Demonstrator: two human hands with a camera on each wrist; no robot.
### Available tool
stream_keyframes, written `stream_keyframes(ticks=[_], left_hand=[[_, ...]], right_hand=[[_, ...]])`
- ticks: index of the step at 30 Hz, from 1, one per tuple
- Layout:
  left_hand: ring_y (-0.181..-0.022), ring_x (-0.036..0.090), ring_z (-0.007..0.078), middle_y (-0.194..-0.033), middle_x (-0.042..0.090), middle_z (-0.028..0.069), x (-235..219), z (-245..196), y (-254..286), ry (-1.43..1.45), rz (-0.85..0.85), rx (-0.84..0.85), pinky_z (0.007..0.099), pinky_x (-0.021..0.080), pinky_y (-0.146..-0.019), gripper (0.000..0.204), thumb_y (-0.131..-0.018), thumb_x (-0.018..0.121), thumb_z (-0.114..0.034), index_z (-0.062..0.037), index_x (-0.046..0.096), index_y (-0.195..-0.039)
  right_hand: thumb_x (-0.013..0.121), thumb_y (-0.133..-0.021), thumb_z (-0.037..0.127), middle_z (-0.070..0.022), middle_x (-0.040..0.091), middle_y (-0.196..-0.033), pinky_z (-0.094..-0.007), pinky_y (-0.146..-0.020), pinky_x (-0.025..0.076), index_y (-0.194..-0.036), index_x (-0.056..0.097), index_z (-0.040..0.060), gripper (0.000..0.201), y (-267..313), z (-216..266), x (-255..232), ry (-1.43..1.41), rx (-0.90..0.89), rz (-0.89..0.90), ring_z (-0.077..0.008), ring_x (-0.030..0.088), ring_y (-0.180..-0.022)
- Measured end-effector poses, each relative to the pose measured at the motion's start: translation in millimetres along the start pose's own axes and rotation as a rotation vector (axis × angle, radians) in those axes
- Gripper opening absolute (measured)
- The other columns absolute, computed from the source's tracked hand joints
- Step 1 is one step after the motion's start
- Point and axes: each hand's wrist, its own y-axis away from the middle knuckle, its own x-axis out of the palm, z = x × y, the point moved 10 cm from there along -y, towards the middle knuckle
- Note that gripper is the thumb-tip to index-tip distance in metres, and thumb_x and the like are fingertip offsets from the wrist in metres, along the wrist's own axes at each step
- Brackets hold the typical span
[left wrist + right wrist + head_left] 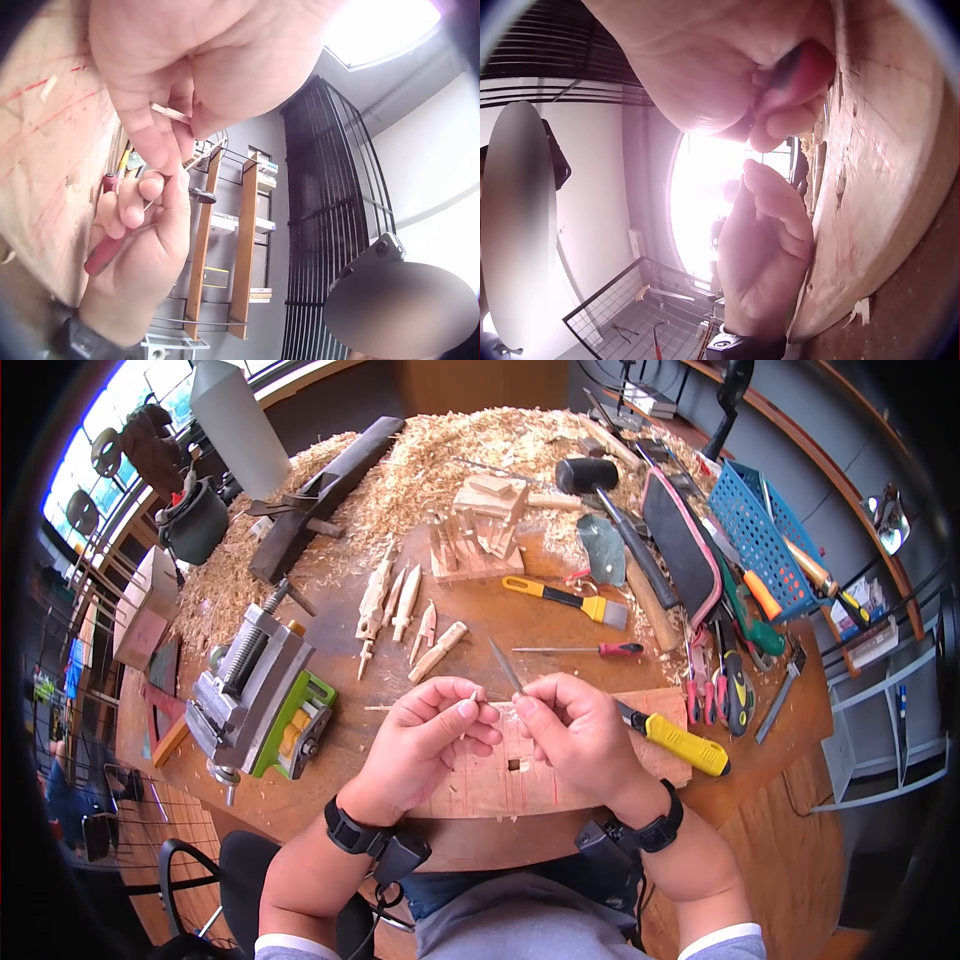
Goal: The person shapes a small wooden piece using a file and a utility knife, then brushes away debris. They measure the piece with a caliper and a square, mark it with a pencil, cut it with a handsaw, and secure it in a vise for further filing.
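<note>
My left hand [432, 745] pinches a small pale wooden piece [171, 113] between thumb and fingers; its end pokes out in the left wrist view. Close on the right, my right hand [580, 738] grips a slim tool with a grey pointed blade [506, 666] angled up and left. The tool's red handle [804, 75] lies in the palm, seen in both wrist views. Both hands are above a flat wooden board [470, 792] with red lines and a small square hole. The fingertips of the two hands are near each other; whether blade and piece touch is hidden.
Carved wooden pieces [406, 603] lie beyond the hands, with a yellow-handled brush [560, 598] to their right. A vise [250, 690] stands at left, a yellow knife [684, 744] at right. Shavings [440, 445], a mallet [588, 476] and a blue basket [765, 530] are farther back.
</note>
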Motion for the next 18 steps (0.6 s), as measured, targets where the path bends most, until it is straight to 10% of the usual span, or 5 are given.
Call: stream_keyframes(ticks=[7, 18], left_hand=[[-0.122, 0.057, 0.0237, -0.127, 0.062, 0.0129, 1.8, -6.0, 0.3, 0.161, 0.064, 0.075, 0.0413, 0.046, -0.104, 0.014, -0.097, 0.058, -0.004, -0.0056, 0.065, -0.109], [-0.091, 0.064, 0.0154, -0.104, 0.067, 0.0062, 5.7, -3.6, 3.4, 0.202, 0.092, 0.037, 0.0288, 0.052, -0.082, 0.015, -0.096, 0.059, -0.002, -0.0043, 0.065, -0.11]], right_hand=[[0.067, -0.095, 0.011, 0.0012, 0.06, -0.08, -0.019, -0.05, 0.043, -0.109, 0.056, 0.0033, 0.02, 4.6, -3.0, 18.4, -0.209, 0.071, 0.12, -0.0021, 0.053, -0.058], [0.065, -0.098, 0.013, 0.0057, 0.061, -0.088, -0.0171, -0.062, 0.043, -0.107, 0.06, 0.0034, 0.014, 13.3, -3.5, 35.9, -0.278, 0.18, 0.252, 0.0006, 0.053, -0.075]])
